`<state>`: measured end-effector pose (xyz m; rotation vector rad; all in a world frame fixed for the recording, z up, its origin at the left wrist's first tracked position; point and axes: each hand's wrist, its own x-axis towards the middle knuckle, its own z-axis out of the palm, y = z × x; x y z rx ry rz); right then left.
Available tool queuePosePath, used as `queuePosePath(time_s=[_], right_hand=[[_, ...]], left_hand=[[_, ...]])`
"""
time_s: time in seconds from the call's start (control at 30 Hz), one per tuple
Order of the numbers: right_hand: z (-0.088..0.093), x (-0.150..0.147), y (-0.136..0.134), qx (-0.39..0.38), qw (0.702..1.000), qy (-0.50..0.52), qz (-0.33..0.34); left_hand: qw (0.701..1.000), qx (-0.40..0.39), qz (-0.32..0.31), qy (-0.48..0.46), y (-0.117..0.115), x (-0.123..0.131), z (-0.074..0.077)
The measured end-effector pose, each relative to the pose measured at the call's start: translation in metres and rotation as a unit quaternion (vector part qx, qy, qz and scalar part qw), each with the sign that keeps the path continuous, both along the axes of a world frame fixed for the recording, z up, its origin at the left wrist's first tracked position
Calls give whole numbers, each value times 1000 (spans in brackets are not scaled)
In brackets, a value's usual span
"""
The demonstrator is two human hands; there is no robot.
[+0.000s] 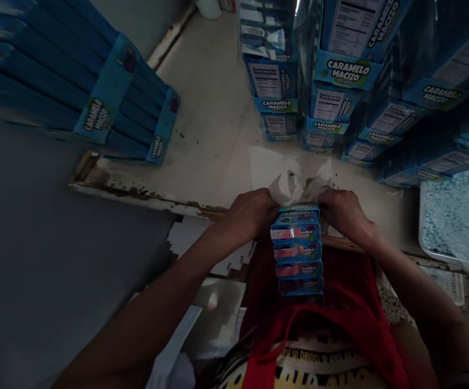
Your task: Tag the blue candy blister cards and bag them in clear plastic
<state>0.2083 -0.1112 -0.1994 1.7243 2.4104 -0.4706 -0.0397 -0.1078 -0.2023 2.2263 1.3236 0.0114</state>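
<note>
A row of small blue candy boxes [298, 251] runs from the table's front edge toward my red apron. At its far end is a mouth of crumpled clear plastic wrap [295, 186], bunched up and standing open. My left hand [254, 210] is closed on the plastic's left side, against the box corner. On the opposite side my right hand [346, 213] pinches the plastic by the box's right corner. Both sets of fingertips are partly hidden by the plastic and boxes.
Wrapped stacks of blue candy boxes [327, 111] stand at the back right. More box stacks [100, 102] lean at the left. A clear tub of pale blue candies [457, 216] sits at right. The worn white table [214, 97] has a chipped front edge.
</note>
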Motion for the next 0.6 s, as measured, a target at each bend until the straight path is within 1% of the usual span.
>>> queuePosePath(time_s=[0.1, 0.17, 0.23, 0.3, 0.33, 0.4, 0.47, 0.5, 0.53, 0.6], right_hand=[[3, -1, -2, 49, 998, 26, -7], [4, -1, -3, 66, 997, 38, -4], [3, -1, -4, 55, 998, 34, -10], [0, 1, -7, 28, 999, 27, -26], [-1, 3, -8, 17, 999, 28, -37], [-2, 5, -10, 4, 998, 44, -55], [3, 7, -10, 1, 995, 68, -70], [7, 8, -10, 1, 994, 78, -76], [13, 8, -10, 3, 993, 85, -83], [27, 6, -13, 16, 990, 102, -96]], left_hand=[[999, 35, 29, -11, 5, 0, -6], [997, 66, 31, 29, 6, 2, -7], [992, 87, 16, 88, 4, 4, -5], [990, 81, 1, 117, 2, 6, -3], [991, 67, 5, 112, 2, 6, -2], [997, 31, 19, 72, 3, 5, -1], [999, 19, 36, 29, 3, 1, 0], [999, 32, 37, 13, 1, -1, 2], [997, 61, 36, 0, -2, -2, 4], [986, 160, 40, -17, -16, -4, 10]])
